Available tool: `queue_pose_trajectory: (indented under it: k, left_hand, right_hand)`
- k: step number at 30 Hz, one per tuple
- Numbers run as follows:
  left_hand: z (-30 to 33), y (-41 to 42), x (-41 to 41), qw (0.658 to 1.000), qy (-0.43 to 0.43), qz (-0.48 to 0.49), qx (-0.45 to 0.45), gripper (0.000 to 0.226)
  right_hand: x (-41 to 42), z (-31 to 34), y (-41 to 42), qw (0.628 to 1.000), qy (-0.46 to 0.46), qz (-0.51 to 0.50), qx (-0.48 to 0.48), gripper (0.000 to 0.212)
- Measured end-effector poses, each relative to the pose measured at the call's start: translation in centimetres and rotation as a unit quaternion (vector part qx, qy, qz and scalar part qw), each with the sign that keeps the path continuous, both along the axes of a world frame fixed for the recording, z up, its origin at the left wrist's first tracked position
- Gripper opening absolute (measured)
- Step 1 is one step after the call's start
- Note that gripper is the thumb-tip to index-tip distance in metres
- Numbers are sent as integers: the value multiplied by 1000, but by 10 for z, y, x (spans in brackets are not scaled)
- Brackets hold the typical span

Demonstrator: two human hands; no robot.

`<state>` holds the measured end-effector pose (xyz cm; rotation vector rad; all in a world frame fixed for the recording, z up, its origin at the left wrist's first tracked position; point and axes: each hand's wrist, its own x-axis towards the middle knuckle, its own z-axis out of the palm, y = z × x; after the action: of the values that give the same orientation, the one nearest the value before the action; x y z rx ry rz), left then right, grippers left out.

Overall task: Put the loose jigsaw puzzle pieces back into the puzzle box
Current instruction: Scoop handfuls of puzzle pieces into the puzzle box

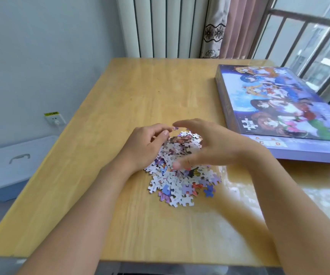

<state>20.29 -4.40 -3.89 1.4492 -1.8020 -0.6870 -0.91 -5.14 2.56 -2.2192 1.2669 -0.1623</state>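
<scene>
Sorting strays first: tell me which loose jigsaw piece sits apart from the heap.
The small purple jigsaw piece at the left hand's fingertips, just beyond the pile; the rest overlap.
</scene>
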Motion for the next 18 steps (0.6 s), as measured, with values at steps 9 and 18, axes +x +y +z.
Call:
queue_pose_trajectory:
  k: [9, 18]
  left_hand:
    - [3, 7, 4, 997, 73, 11, 18, 29]
    - [6, 5, -2, 995, 95, -28, 23, 33]
  right_hand:
    - [3, -19, 10, 991, 109, 64, -39, 122]
    - [4, -16, 1, 993, 26, 14, -115, 43]
